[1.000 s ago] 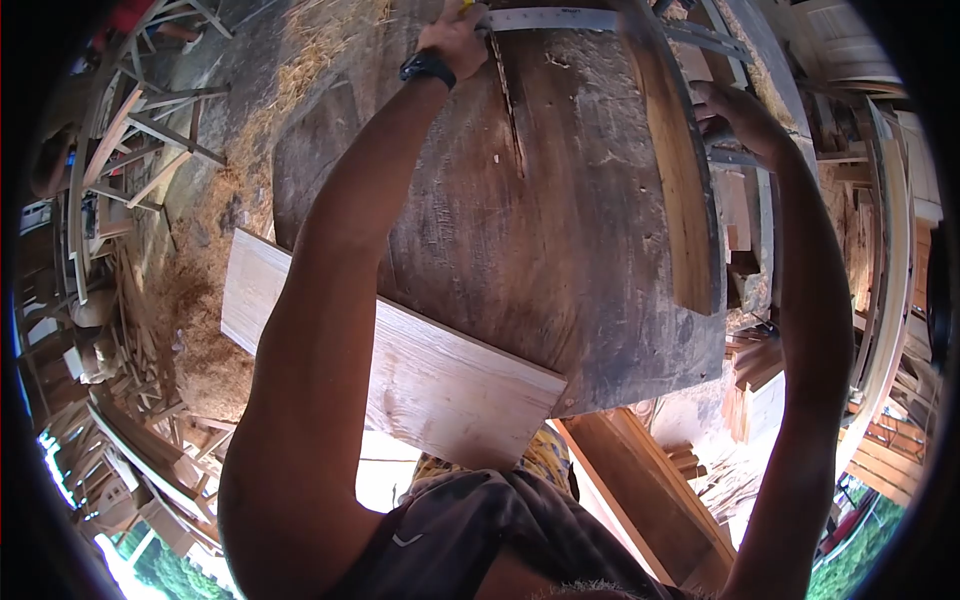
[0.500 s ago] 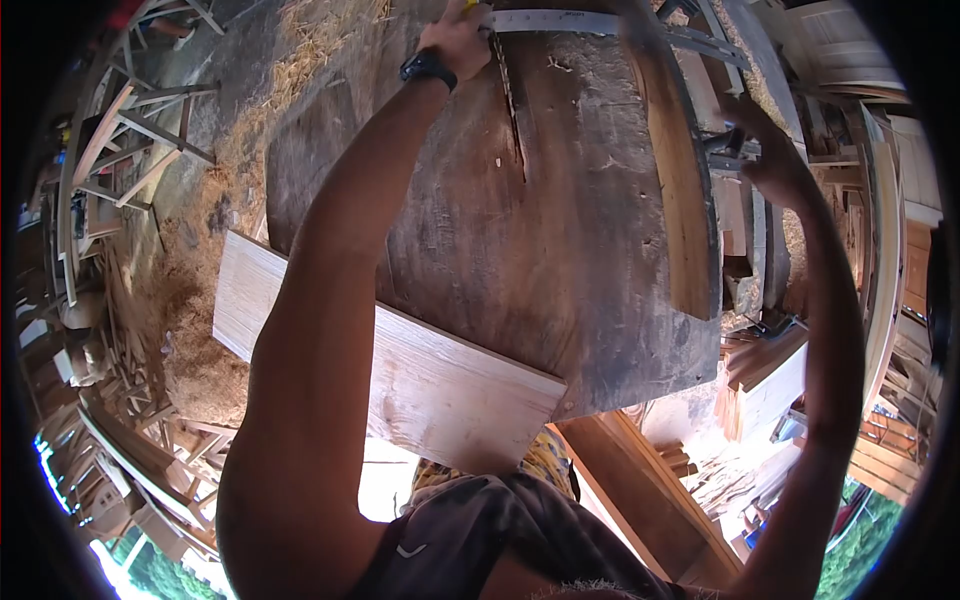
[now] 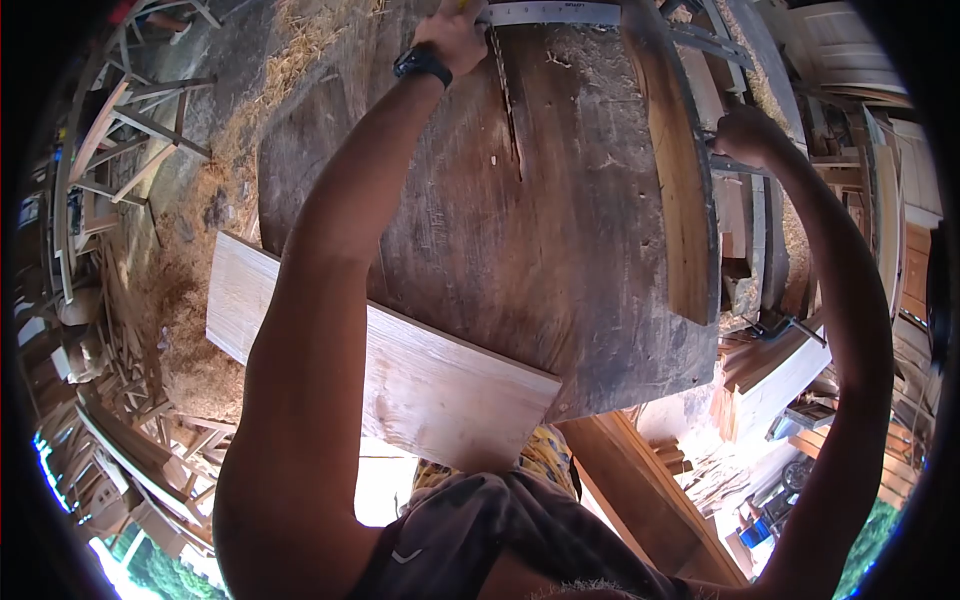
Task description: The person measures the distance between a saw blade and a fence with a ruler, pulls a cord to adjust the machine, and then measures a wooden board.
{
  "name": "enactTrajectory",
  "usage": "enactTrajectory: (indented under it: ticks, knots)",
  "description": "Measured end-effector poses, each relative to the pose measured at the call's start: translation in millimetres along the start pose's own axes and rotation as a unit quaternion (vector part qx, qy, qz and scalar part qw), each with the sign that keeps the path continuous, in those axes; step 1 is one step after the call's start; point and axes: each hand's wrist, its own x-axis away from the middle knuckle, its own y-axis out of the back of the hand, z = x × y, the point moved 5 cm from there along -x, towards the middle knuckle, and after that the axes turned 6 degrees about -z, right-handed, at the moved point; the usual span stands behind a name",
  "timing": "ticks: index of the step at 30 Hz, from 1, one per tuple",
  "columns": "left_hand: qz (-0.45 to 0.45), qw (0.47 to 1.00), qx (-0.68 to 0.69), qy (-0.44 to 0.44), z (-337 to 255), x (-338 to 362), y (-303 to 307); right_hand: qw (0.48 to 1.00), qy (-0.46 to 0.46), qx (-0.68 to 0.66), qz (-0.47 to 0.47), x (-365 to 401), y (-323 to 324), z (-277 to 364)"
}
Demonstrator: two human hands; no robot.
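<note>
My left hand (image 3: 452, 42), with a black watch (image 3: 422, 65) on its wrist, is closed at the far edge of the dark wooden worktop (image 3: 480, 240). A bit of yellow shows in its grip. From it a white measuring tape (image 3: 555, 13) with printed marks runs to the right across the far end of the worktop. My right hand (image 3: 748, 137) is closed beyond the worktop's right side, around a dark tool handle mostly hidden by the fingers. A pale board (image 3: 450, 385) lies across the near left edge, close to my body.
A long brown plank (image 3: 672, 170) lies along the worktop's right side. A narrow slot (image 3: 508, 100) cuts into the surface. Wood shavings (image 3: 195, 340) cover the floor at left, beside wooden frames (image 3: 150, 120). A clamp (image 3: 790, 328) and stacked boards (image 3: 765, 385) stand at right.
My right hand was half open over a dark tool handle and is now closed around it, slightly farther left. The left hand and the tape have barely moved.
</note>
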Motion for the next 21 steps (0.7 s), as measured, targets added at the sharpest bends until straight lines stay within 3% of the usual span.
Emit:
enactTrajectory:
  ticks: [1,2,3,4,7,9,10,11,12,13,15,21]
  knots:
    - [-0.01,1.0,0.006,-0.013,0.2,-0.3,-1.2,0.965,-0.154,-0.184,0.108,9.7,17.5,-3.8]
    - [-0.011,1.0,0.006,-0.012,-0.5,-1.1,-0.5,0.862,-0.297,-0.355,0.208,25.2,25.7,-7.1]
    - [0.004,1.0,0.005,-0.007,-1.9,-2.2,0.7,0.862,-0.296,-0.354,0.208,30.9,32.2,-14.4]
    - [0.02,1.0,0.004,-0.001,-2.8,-1.8,2.5,0.897,-0.23,-0.353,0.131,29.5,41.6,-22.0]
    - [0.02,0.999,-0.031,0.008,-10.6,2.5,9.7,0.863,-0.134,-0.486,0.037,3.9,51.9,-66.0]
    - [0.011,1.0,-0.009,0.001,-13.7,1.6,14.4,0.862,-0.19,-0.448,-0.142,-25.1,53.2,-111.2]
    - [0.0,1.0,0.013,-0.007,-15.0,0.4,15.2,0.861,-0.283,-0.325,-0.272,-34.0,66.6,-114.9]
    - [0.0,1.0,0.013,-0.007,-11.6,0.2,11.3,0.824,-0.365,-0.188,-0.39,-40.1,80.3,-112.2]
    - [-0.044,0.997,-0.04,-0.052,-9.5,1.4,8.9,0.804,-0.373,-0.156,-0.436,-55.8,86.3,-112.3]
    - [-0.087,0.987,-0.092,-0.097,-10.5,3.3,8.5,0.809,-0.341,-0.188,-0.44,-73.8,85.9,-112.4]
    - [-0.073,0.991,-0.072,-0.083,-11.6,4.0,9.4,0.827,-0.302,-0.254,-0.401,-104.7,80.0,-110.3]
    - [-0.083,0.993,0.006,-0.079,-15.3,6.9,20.2,0.813,-0.308,-0.309,-0.384,-139.1,72.5,-109.7]
